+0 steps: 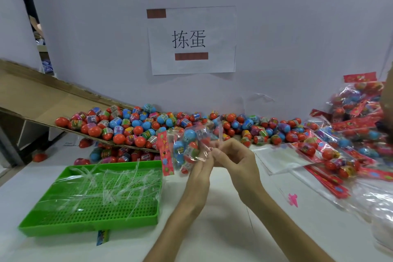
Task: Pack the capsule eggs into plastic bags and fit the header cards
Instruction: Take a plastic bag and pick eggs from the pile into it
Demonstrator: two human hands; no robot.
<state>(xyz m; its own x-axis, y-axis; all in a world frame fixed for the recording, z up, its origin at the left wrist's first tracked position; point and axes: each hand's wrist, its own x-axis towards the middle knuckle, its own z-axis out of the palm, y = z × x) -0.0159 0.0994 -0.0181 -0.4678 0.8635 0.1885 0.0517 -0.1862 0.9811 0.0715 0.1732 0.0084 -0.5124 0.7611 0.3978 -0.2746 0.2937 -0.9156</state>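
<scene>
**A:** Which step are we on?

**B:** We hold one filled plastic bag [189, 147] up off the table [212, 229], just right of the green tray [89, 227]. Several capsule eggs sit inside it, and a red header card [166, 155] hangs at its left end. So filling looks done; we judge we are closing this bag.

**A:** And our hands?

**B:** Both grip it. Our left hand [201, 168] and right hand [234, 160] meet at the bag's right end, fingers curled and pinching the clear film. Whether we pinch a seal strip or just the flap, we cannot tell.

**A:** What does the next move call for?

**B:** Probably a small, careful pull at the film while one hand steadies the eggs' weight. The tray holds many clear strips [110, 187], so any peeled piece likely goes there. Then this bag should join the finished bags [350, 134] on the right, and we take an empty bag [282, 159] and more loose eggs [131, 125] from the pile.
</scene>
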